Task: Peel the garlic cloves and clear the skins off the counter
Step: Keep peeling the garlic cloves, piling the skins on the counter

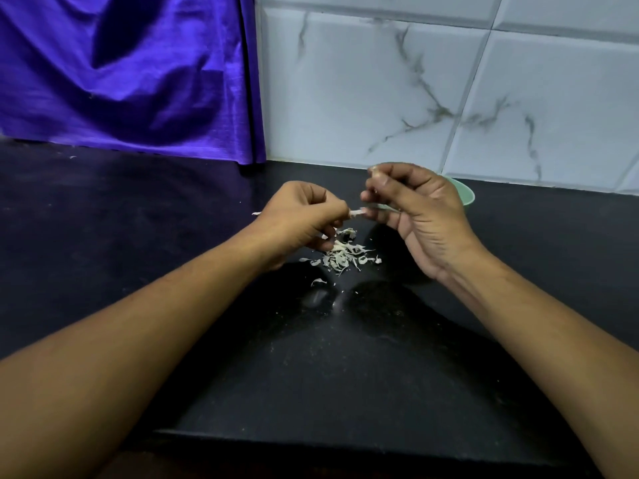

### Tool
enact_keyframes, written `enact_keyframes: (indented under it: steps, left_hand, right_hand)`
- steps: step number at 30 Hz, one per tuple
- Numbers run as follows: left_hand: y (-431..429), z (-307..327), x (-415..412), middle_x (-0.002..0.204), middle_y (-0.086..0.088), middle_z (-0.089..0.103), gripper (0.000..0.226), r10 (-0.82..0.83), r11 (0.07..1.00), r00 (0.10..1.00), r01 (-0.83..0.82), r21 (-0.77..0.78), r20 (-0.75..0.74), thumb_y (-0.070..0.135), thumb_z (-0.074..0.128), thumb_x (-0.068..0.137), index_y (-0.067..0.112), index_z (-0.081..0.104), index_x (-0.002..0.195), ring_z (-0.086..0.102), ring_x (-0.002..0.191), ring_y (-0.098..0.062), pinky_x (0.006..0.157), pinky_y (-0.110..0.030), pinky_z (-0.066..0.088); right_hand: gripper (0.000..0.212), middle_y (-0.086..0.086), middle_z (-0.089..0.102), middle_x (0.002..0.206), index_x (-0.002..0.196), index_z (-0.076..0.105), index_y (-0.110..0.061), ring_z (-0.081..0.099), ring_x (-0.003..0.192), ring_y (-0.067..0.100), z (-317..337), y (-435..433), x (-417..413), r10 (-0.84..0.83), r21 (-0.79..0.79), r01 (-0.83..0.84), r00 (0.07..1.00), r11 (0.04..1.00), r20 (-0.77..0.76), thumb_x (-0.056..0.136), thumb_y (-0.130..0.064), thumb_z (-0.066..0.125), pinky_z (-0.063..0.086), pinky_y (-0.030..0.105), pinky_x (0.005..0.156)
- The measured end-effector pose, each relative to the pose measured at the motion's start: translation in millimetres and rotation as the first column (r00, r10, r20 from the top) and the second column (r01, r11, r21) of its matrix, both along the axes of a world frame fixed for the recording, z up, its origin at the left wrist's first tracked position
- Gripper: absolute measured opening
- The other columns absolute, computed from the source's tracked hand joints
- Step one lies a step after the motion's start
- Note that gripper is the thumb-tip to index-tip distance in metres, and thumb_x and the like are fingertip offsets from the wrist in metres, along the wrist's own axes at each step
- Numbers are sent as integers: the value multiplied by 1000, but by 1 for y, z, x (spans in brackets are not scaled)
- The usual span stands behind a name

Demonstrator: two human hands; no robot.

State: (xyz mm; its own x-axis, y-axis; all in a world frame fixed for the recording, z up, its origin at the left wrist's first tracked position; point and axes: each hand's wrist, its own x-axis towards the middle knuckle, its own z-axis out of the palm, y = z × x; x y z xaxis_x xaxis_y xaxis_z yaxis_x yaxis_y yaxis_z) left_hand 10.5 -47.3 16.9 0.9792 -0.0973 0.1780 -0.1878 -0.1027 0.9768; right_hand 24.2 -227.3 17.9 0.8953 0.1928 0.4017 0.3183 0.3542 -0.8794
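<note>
A garlic clove [356,212] is pinched in the fingers of the left hand [304,216] above the black desk [345,357]. Its free end is met by the curled fingers [371,202] of the right hand [425,216], apparently pinching its skin. Peeling seems to be under way. A pile of skins [340,254] lies just below on the desk, and a green bowl [465,193] is half hidden at the far right. Next, the skin must be pulled free; the pile is yet to be gathered.

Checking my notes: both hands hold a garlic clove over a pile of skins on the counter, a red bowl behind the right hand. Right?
The bowl behind the right hand is green, not red, per the head view. Otherwise right: it and the left hand hold the garlic clove over the skins.
</note>
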Motion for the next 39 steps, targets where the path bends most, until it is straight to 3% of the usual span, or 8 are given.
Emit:
enact_keyframes:
  steps: [4,9,16,20,25,31,34,39]
  left_hand:
    - [5,2,3,71,-4,61,19,62,998,995,-64,14,73,8,67,91,-10,70,96,56,64,-11,59,-31,57]
    - [6,1,4,74,-5,63,9,51,997,993,-58,58,110,10,69,92,2,71,88,58,67,-13,56,-30,56]
    - [16,-1,11,74,-4,69,16,120,975,976,-150,163,180,20,71,87,5,74,84,62,69,-12,63,-36,60]
    - [19,-2,13,70,-6,68,18,137,952,959,-197,233,249,29,74,79,11,74,79,64,67,-14,64,-42,65]
    - [21,-4,13,65,1,64,14,124,943,951,-202,263,284,25,82,82,17,71,77,61,65,-15,62,-42,63]
    - [21,-6,15,64,4,65,13,92,938,955,-178,297,282,13,82,81,17,70,80,59,59,-13,61,-39,61]
    - [22,-7,15,67,-2,64,17,88,930,949,-187,316,303,22,84,83,15,69,81,58,60,-14,57,-36,59]
    - [22,-5,12,64,-8,65,22,84,893,939,-219,392,332,33,83,85,15,71,80,60,57,-15,62,-45,62]
  right_hand:
    - [10,9,75,89,102,70,-8,70,73,19,-2,-5,1,-41,-69,40,999,997,-2,93,-5,70,61,30,65]
    - [14,9,73,87,106,67,-9,68,65,17,-7,-3,2,-97,-191,103,994,976,41,95,0,66,60,28,59]
    - [13,4,67,85,108,67,-10,65,60,13,-13,0,6,-125,-346,161,984,924,125,101,-2,60,60,31,58]
    - [13,6,68,85,109,68,-7,65,61,13,-12,-1,6,-135,-358,173,983,918,127,100,-1,61,62,31,58]
    - [14,11,66,84,109,70,-5,67,63,15,-12,-1,5,-124,-357,160,985,920,121,96,0,66,62,32,60]
    - [13,5,67,73,103,71,-5,68,61,15,-11,-1,5,-109,-356,149,986,923,129,93,3,70,61,30,59]
    - [12,5,68,71,102,71,-4,67,60,16,-12,-2,5,-111,-360,149,986,921,125,92,2,71,60,30,58]
    - [10,9,69,75,103,72,-3,66,59,16,-12,-3,5,-122,-385,163,984,908,129,93,-1,70,61,31,58]
